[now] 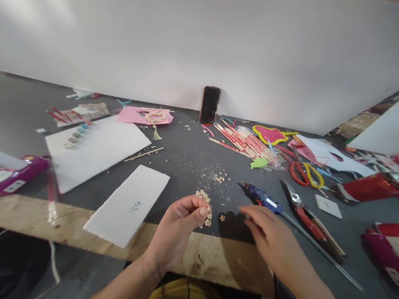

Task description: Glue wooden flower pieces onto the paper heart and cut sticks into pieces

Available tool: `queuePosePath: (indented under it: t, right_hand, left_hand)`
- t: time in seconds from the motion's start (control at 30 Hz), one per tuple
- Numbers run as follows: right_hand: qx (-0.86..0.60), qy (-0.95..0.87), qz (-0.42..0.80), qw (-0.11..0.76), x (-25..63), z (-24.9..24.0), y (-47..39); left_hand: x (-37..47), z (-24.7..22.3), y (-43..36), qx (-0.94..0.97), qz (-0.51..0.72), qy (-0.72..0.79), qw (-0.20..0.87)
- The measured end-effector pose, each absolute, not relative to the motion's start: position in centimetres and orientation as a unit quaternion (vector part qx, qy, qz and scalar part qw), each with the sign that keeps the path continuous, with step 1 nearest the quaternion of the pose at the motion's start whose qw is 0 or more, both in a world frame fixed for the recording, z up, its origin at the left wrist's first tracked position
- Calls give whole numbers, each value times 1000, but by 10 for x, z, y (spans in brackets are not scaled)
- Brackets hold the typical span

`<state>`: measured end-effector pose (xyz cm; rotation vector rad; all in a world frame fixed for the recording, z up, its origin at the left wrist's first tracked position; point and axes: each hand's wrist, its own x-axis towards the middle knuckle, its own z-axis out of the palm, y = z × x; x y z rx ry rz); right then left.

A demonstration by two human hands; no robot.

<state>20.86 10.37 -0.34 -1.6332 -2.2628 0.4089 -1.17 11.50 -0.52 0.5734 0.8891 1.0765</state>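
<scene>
My left hand (181,224) pinches a string of small pale flower-shaped pieces (203,195) between thumb and fingertips, above the table's near edge. To its right, my right hand (269,234) hovers with its fingers apart and nothing between them. One loose flower piece (222,218) lies on the dark tabletop between the hands. Farther back is a small pile of pale bits (220,178) with crumbs scattered round it. A blue glue gun (264,200) lies just beyond my right hand.
White card (129,205) and a large white sheet (99,151) lie left. A phone (210,104) leans on the back wall. Pliers (304,211), scissors (301,173), wrapped sticks (237,139) and a red can (368,187) are on the right.
</scene>
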Motion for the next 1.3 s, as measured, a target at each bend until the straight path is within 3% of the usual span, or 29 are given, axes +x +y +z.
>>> queuePosePath:
  t: [0.2,0.57,0.93,1.3]
  right_hand:
    - [-471,-843,229,124,169,-13,117]
    - [-551,-797,230,96,174,-17,106]
    - [-526,-805,237,140,177,-22,108]
    - [-566,-730,272,270,165,13,87]
  left_hand:
    - [-16,-5,111,252,493,398,732]
    - [-18,-11,108,273,481,402,730]
    - [-16,-13,105,301,469,435,707]
    - [-6,-8,99,411,417,453,673]
